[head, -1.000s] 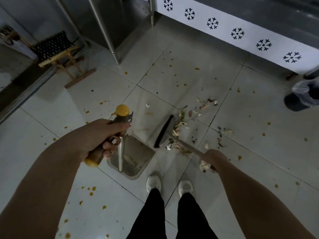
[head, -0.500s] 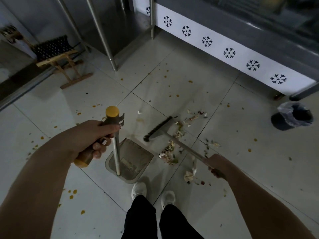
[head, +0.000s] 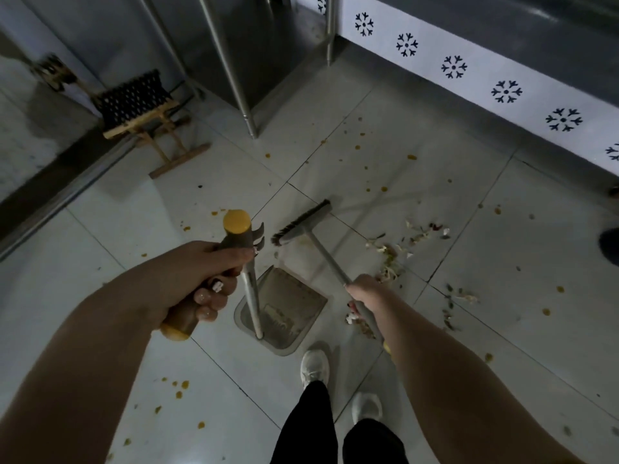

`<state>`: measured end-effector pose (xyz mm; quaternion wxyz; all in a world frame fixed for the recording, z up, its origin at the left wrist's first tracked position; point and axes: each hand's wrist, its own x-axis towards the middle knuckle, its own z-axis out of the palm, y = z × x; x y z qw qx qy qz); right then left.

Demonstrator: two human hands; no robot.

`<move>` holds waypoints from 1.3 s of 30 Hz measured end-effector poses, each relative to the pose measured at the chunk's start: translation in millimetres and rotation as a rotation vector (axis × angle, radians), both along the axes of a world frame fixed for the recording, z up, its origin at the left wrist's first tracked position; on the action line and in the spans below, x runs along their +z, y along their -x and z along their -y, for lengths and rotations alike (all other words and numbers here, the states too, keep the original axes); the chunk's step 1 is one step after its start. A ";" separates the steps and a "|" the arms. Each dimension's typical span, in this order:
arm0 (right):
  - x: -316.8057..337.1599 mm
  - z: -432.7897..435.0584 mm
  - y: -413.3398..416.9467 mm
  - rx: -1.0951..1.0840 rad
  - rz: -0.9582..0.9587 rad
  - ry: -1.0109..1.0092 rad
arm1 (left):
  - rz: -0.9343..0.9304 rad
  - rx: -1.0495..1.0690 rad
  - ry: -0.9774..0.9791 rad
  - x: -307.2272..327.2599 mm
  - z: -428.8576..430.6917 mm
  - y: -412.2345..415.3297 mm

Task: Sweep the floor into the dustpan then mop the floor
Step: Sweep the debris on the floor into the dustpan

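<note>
Our left hand (head: 197,279) grips the handle (head: 236,241) of the dustpan (head: 291,303), and our right hand (head: 366,293) grips the broom shaft (head: 326,257). The broom head (head: 301,224) sits just beyond the dustpan, while scraps (head: 392,259) litter the pale, orange-spotted tiles (head: 134,212) to its right.

The one view comes from a camera worn on the person's head, facing forward and steeply down at the tiled floor (head: 100,249). Its wide lens bends straight lines near the edges. The broom (head: 301,226) head sits at the picture's centre, with the dustpan (head: 291,303) just below it at 6 o'clock. The arms loom large and close. The left hand (head: 201,279) gripping the dustpan's handle is at 8 o'clock, and the right hand (head: 368,296) on the broom's shaft is at 4 o'clock. The person's shoes (head: 315,366) stand at 6 o'clock. Farther off are a stool (head: 140,105) at 10 o'clock, a metal leg (head: 231,68) at 12 and a patterned wall strip (head: 480,78) at 2.
</note>
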<state>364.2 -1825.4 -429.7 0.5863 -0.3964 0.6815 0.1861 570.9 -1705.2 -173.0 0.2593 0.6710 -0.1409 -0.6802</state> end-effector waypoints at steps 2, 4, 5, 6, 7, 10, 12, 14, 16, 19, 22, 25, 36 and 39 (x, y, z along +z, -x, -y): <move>-6.7 8.5 -16.7 -0.056 0.001 -0.049 | -0.036 -0.020 -0.008 -4.4 13.3 -14.2; -12.4 20.4 -23.3 0.007 -0.029 -0.036 | -0.048 -0.039 -0.013 -9.0 24.8 -26.2; -14.4 26.9 -22.8 0.066 -0.049 -0.011 | -0.048 -0.045 -0.014 -11.4 30.1 -30.8; -15.9 32.6 -19.2 0.124 -0.073 0.018 | -0.048 -0.049 -0.013 -13.2 35.5 -33.8; -16.1 38.2 -13.2 0.167 -0.099 0.041 | -0.049 -0.056 -0.014 -14.7 41.7 -35.9; -12.6 47.3 22.3 0.234 -0.170 0.086 | -0.050 -0.096 -0.024 -15.9 58.8 -33.2; -8.7 53.3 58.0 0.196 -0.237 0.089 | -0.069 -0.126 -0.034 -14.6 69.9 -26.3; -3.5 57.5 93.3 0.107 -0.297 0.051 | -0.084 -0.148 -0.044 -12.1 77.8 -18.7; 3.8 61.5 125.3 0.087 -0.340 0.071 | -0.085 -0.179 -0.044 -8.8 83.2 -9.5; 15.8 65.8 154.5 0.068 -0.378 0.184 | -0.084 -0.186 -0.032 -3.9 84.5 4.2; 23.3 68.5 163.9 0.039 -0.351 0.199 | -0.052 -0.162 -0.031 1.8 82.7 15.8; 24.5 65.8 159.7 0.029 -0.295 0.174 | -0.007 -0.135 -0.030 4.5 77.8 24.1; 2.9 33.4 28.5 0.281 -0.031 0.069 | 0.030 0.047 -0.079 7.4 25.5 31.8; -10.1 16.6 3.0 0.381 -0.051 0.066 | 0.040 0.082 -0.094 6.5 12.8 29.4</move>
